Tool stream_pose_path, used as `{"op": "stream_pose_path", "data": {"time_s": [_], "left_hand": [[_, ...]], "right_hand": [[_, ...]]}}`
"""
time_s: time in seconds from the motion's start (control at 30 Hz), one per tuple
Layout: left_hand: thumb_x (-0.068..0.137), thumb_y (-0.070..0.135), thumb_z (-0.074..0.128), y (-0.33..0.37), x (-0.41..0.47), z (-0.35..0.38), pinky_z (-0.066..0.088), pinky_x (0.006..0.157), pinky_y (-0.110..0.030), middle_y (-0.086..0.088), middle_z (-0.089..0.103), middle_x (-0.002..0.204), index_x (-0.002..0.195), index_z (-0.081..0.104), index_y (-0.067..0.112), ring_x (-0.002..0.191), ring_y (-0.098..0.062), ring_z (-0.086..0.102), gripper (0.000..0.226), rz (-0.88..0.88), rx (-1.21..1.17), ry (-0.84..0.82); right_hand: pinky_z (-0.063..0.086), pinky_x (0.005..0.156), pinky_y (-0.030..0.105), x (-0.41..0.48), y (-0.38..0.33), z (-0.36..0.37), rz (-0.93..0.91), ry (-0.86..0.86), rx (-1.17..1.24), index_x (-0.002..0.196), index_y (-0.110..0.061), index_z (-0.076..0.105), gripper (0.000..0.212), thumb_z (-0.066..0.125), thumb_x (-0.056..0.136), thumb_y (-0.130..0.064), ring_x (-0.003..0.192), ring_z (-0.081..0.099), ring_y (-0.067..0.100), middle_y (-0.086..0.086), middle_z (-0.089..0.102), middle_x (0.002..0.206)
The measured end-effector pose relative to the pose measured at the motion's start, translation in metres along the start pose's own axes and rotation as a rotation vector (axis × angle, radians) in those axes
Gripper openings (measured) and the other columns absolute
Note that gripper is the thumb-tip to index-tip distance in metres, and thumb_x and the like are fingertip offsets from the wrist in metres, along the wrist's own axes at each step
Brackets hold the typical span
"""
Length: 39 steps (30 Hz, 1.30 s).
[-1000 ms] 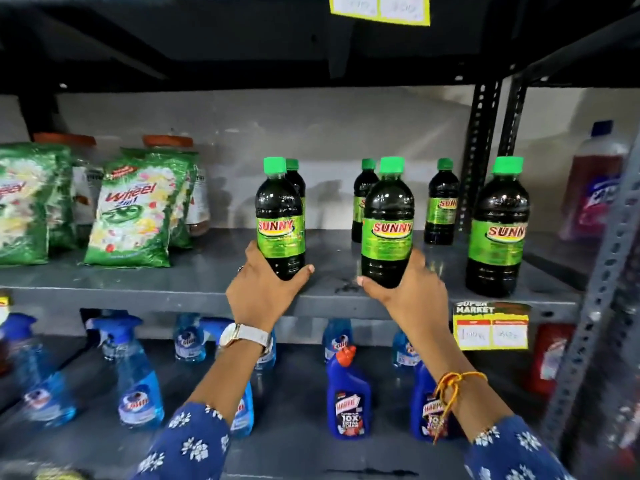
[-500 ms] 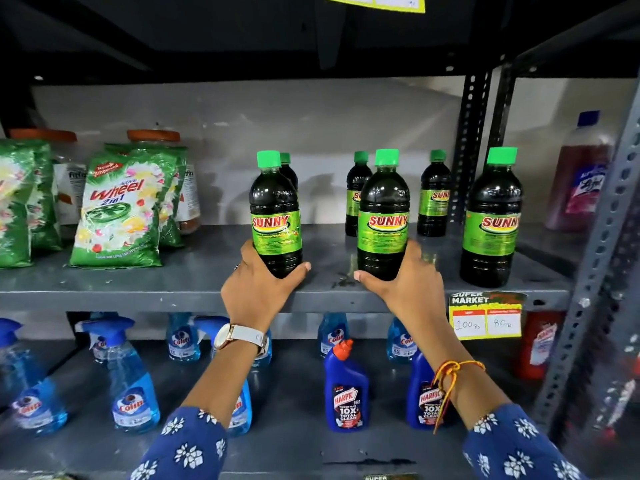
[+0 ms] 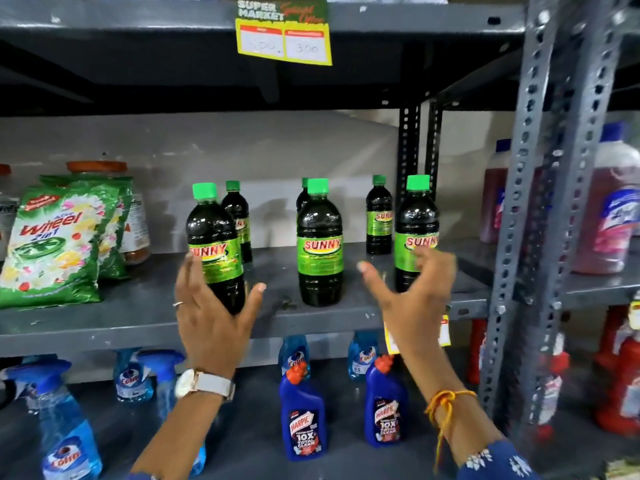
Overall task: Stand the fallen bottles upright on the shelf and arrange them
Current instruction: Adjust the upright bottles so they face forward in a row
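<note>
Several dark Sunny bottles with green caps stand upright on the grey middle shelf [image 3: 138, 306]. The front row has a left bottle [image 3: 213, 237], a middle bottle [image 3: 320, 244] and a right bottle [image 3: 415, 223]. Three more stand behind, among them one at the far left [image 3: 237, 209] and one at the back right [image 3: 379, 216]. My left hand [image 3: 207, 317] is open with fingers spread, just in front of the left bottle and partly covering its base. My right hand [image 3: 415, 299] is open too, between the middle and right bottles, holding nothing.
Green Wheel detergent bags [image 3: 59, 244] lie at the shelf's left, jars behind them. A perforated steel upright [image 3: 540, 237] stands right, with pink cleaner bottles [image 3: 613, 216] beyond. Blue spray bottles [image 3: 65, 438] and Harpic bottles [image 3: 304, 420] fill the shelf below. A price tag [image 3: 284, 39] hangs above.
Both hands have let go of the left and middle front bottles and drawn back, fingers spread. The view has tilted upward, showing the upper shelf edge.
</note>
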State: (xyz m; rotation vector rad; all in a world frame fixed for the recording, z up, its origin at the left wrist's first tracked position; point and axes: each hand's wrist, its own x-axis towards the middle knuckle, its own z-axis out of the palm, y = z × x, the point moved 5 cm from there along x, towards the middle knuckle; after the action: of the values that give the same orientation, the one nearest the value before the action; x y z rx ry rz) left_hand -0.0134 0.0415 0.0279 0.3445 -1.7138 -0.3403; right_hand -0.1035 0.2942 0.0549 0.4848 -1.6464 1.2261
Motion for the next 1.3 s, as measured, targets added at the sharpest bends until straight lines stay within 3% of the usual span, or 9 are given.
{"op": "stream_pose_path", "data": {"time_s": [0.07, 0.17, 0.27, 0.37, 0.47, 0.57, 0.77, 0.97, 1.3], "left_hand": [[0.078, 0.056, 0.056, 0.036, 0.0, 0.016, 0.034, 0.103, -0.041, -0.027, 0.041, 0.136, 0.134, 0.031, -0.008, 0.128, -0.034, 0.035, 0.089, 0.083, -0.116, -0.062], [0.069, 0.067, 0.062, 0.077, 0.0, 0.048, 0.041, 0.1, -0.047, -0.023, 0.038, 0.14, 0.138, 0.025, -0.002, 0.125, -0.036, 0.042, 0.104, -0.021, -0.23, -0.258], [0.061, 0.068, 0.068, 0.09, -0.003, 0.069, 0.045, 0.084, -0.044, -0.019, 0.044, 0.136, 0.138, 0.026, 0.003, 0.115, -0.037, 0.05, 0.109, -0.25, -0.172, -0.37], [0.063, 0.066, 0.07, 0.097, -0.006, 0.078, 0.04, 0.063, -0.035, -0.018, 0.063, 0.107, 0.121, 0.039, 0.002, 0.095, -0.037, 0.06, 0.092, -0.274, 0.001, -0.362], [0.065, 0.061, 0.072, 0.1, -0.011, 0.081, 0.036, 0.059, -0.034, -0.019, 0.066, 0.095, 0.116, 0.042, 0.002, 0.086, -0.037, 0.062, 0.084, -0.252, 0.064, -0.317], [0.065, 0.059, 0.074, 0.105, -0.013, 0.085, 0.034, 0.059, -0.032, -0.02, 0.066, 0.091, 0.115, 0.043, 0.001, 0.082, -0.037, 0.063, 0.082, -0.228, 0.063, -0.278], [0.064, 0.06, 0.073, 0.116, -0.018, 0.098, 0.04, 0.058, -0.034, -0.019, 0.067, 0.09, 0.115, 0.044, 0.0, 0.081, -0.037, 0.063, 0.084, -0.202, 0.048, -0.281], [0.066, 0.058, 0.073, 0.114, -0.023, 0.096, 0.034, 0.058, -0.031, -0.018, 0.066, 0.091, 0.115, 0.043, 0.0, 0.082, -0.036, 0.063, 0.082, -0.213, 0.056, -0.302], [0.065, 0.064, 0.069, 0.111, -0.026, 0.1, 0.049, 0.065, -0.04, -0.022, 0.063, 0.102, 0.131, 0.034, -0.003, 0.092, -0.038, 0.061, 0.1, -0.142, 0.013, -0.369]], "right_hand": [[0.048, 0.08, 0.038, 0.029, 0.024, -0.022, 0.074, 0.095, 0.034, 0.11, -0.01, 0.043, 0.072, 0.071, 0.063, -0.057, 0.092, 0.046, 0.02, 0.004, 0.041, 0.103], [0.045, 0.094, 0.037, 0.058, 0.065, -0.021, 0.322, -0.147, 0.039, 0.125, -0.017, 0.035, 0.097, 0.07, 0.051, -0.07, 0.108, 0.044, 0.017, -0.002, 0.035, 0.116], [0.048, 0.096, 0.042, 0.056, 0.091, -0.007, 0.462, -0.422, 0.022, 0.122, -0.018, 0.039, 0.105, 0.075, 0.04, -0.072, 0.109, 0.055, 0.017, 0.0, 0.053, 0.122], [0.053, 0.089, 0.042, 0.049, 0.105, -0.001, 0.422, -0.587, -0.12, 0.111, -0.03, 0.052, 0.092, 0.074, 0.035, -0.076, 0.1, 0.064, 0.015, -0.007, 0.068, 0.109], [0.05, 0.077, 0.03, 0.048, 0.104, -0.007, 0.352, -0.579, -0.161, 0.102, -0.029, 0.059, 0.065, 0.075, 0.048, -0.061, 0.094, 0.066, 0.015, -0.006, 0.071, 0.099], [0.045, 0.071, 0.027, 0.052, 0.1, -0.014, 0.284, -0.556, -0.186, 0.099, -0.026, 0.06, 0.052, 0.076, 0.057, -0.053, 0.09, 0.066, 0.018, -0.003, 0.072, 0.096], [0.055, 0.077, 0.038, 0.057, 0.116, -0.022, 0.267, -0.509, -0.27, 0.101, -0.025, 0.058, 0.063, 0.071, 0.053, -0.063, 0.089, 0.067, 0.02, -0.002, 0.072, 0.096], [0.054, 0.078, 0.036, 0.05, 0.117, -0.019, 0.251, -0.533, -0.255, 0.104, -0.022, 0.058, 0.059, 0.073, 0.058, -0.056, 0.09, 0.067, 0.02, -0.001, 0.072, 0.096], [0.049, 0.082, 0.034, 0.05, 0.12, -0.023, 0.346, -0.588, -0.134, 0.113, -0.022, 0.051, 0.073, 0.075, 0.055, -0.06, 0.095, 0.06, 0.015, -0.004, 0.065, 0.106]]}}
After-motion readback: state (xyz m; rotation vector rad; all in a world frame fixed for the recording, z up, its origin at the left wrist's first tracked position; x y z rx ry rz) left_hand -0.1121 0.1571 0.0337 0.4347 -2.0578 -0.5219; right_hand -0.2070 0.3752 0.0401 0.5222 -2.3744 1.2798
